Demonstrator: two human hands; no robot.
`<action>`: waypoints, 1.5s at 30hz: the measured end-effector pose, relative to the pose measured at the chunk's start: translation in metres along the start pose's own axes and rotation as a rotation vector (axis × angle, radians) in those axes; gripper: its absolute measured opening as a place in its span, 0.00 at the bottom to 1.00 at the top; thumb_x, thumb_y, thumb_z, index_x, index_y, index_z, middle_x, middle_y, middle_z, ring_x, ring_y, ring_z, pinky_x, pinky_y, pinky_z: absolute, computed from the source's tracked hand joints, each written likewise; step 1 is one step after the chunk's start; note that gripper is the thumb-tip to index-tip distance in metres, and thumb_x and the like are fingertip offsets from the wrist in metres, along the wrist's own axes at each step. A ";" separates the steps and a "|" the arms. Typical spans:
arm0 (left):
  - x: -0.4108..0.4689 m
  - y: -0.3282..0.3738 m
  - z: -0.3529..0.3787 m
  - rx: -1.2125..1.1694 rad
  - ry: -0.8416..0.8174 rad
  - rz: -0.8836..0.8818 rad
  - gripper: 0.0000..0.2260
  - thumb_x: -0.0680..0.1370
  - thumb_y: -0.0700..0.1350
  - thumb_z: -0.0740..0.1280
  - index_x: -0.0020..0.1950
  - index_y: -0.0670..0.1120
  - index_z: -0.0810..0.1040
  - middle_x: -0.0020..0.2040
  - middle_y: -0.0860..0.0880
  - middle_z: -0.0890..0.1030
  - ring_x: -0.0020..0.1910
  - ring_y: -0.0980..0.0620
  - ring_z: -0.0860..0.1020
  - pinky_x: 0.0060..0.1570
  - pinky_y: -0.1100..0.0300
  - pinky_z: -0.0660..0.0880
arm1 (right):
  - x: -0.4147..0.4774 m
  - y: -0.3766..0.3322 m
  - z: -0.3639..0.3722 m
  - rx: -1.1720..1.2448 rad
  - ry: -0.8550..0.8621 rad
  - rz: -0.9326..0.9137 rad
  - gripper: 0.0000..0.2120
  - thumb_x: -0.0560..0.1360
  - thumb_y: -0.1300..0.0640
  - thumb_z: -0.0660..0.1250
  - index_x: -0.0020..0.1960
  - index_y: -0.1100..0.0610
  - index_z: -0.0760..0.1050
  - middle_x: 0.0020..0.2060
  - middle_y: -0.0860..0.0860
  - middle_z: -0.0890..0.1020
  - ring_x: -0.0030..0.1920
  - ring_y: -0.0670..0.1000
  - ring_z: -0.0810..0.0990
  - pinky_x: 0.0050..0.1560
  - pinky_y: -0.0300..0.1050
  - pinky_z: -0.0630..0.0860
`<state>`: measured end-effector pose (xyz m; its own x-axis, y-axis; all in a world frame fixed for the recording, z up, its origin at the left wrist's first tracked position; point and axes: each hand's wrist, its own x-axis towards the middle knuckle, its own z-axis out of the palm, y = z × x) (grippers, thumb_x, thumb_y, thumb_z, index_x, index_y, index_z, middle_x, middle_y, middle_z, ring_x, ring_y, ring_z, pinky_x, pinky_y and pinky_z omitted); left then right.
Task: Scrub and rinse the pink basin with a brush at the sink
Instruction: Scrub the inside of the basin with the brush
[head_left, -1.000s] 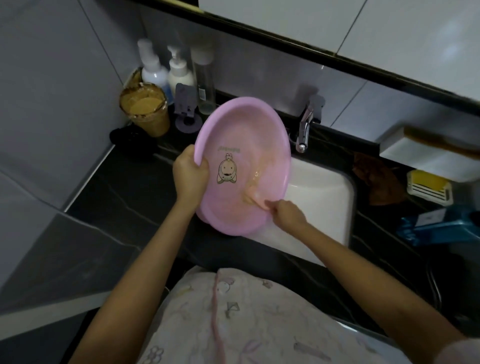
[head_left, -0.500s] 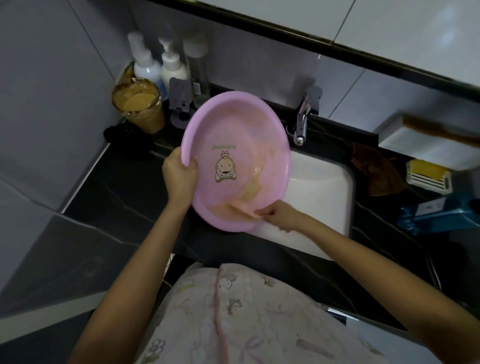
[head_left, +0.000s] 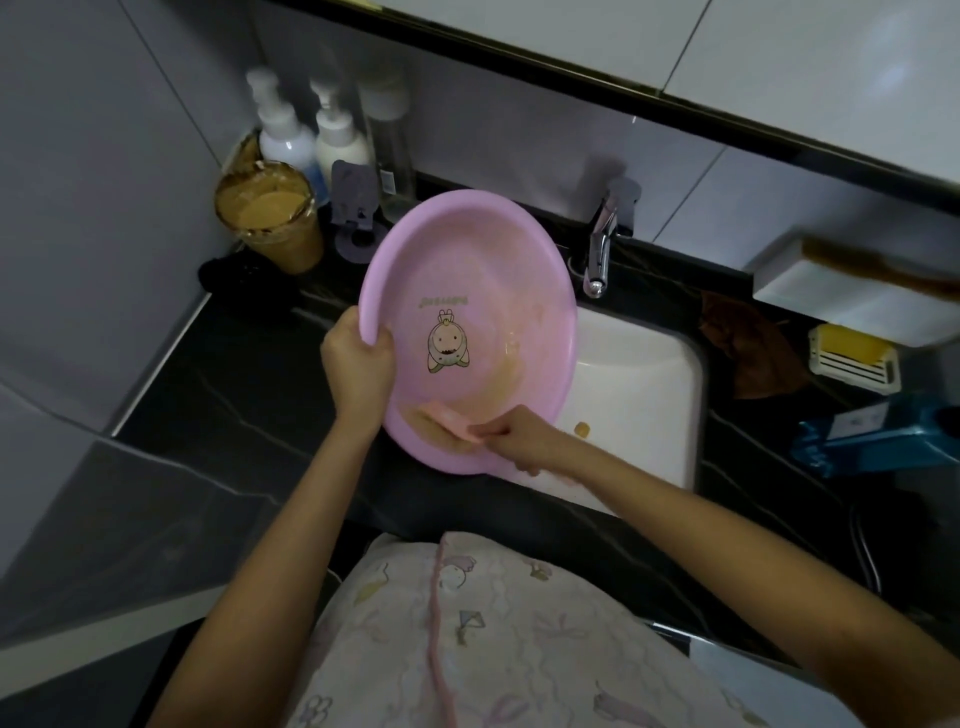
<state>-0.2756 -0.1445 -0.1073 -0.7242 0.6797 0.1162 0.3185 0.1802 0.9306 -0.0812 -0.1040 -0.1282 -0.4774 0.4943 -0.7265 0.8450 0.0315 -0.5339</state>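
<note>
**Scrubbing the tilted basin.** Your left hand (head_left: 358, 364) grips the left rim of the pink basin (head_left: 467, 291), fingers curled over the edge. It holds the basin tipped up so that the inside faces you. The lower edge hangs over the left part of the sink (head_left: 639, 374) and partly over the black bench (head_left: 249, 395). The tilt probably lets dirty water run to the low side and drop into the sink rather than onto the bench.

Your right hand (head_left: 514, 436) is closed round the handle of a small pink brush (head_left: 449, 418) and presses its head against the lower inside wall. An orange-brown smear (head_left: 511, 371) runs up from there toward the middle.

The hands are apart, one on the rim at the left and the other at the lower right edge, with the basin between them. The tap (head_left: 602, 244) stands just behind the basin's right side, and no water shows from it. Scrubbing appears to be under way. Rinsing is judged not yet done.
</note>
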 end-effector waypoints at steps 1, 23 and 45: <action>-0.001 -0.001 -0.001 0.002 -0.001 -0.002 0.05 0.73 0.34 0.63 0.39 0.40 0.75 0.32 0.49 0.74 0.30 0.62 0.73 0.31 0.70 0.71 | 0.002 0.008 -0.013 -0.072 0.027 0.022 0.18 0.79 0.61 0.58 0.68 0.55 0.72 0.45 0.48 0.81 0.30 0.46 0.71 0.28 0.33 0.68; -0.015 -0.005 0.005 -0.005 0.020 -0.058 0.05 0.73 0.32 0.62 0.40 0.40 0.75 0.35 0.42 0.77 0.35 0.51 0.77 0.33 0.63 0.75 | -0.006 0.022 -0.022 0.050 -0.114 0.102 0.19 0.79 0.63 0.58 0.69 0.57 0.70 0.36 0.47 0.76 0.24 0.46 0.62 0.21 0.35 0.62; -0.014 0.002 0.008 -0.006 0.012 -0.010 0.06 0.74 0.33 0.64 0.41 0.42 0.76 0.35 0.46 0.78 0.34 0.60 0.77 0.32 0.72 0.74 | -0.029 0.006 -0.020 -0.105 -0.100 0.013 0.17 0.81 0.58 0.56 0.67 0.49 0.72 0.35 0.44 0.75 0.28 0.47 0.68 0.33 0.39 0.68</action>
<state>-0.2594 -0.1479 -0.1096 -0.7348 0.6692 0.1107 0.3072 0.1828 0.9339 -0.0571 -0.1005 -0.1014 -0.4832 0.4068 -0.7752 0.8694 0.1189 -0.4795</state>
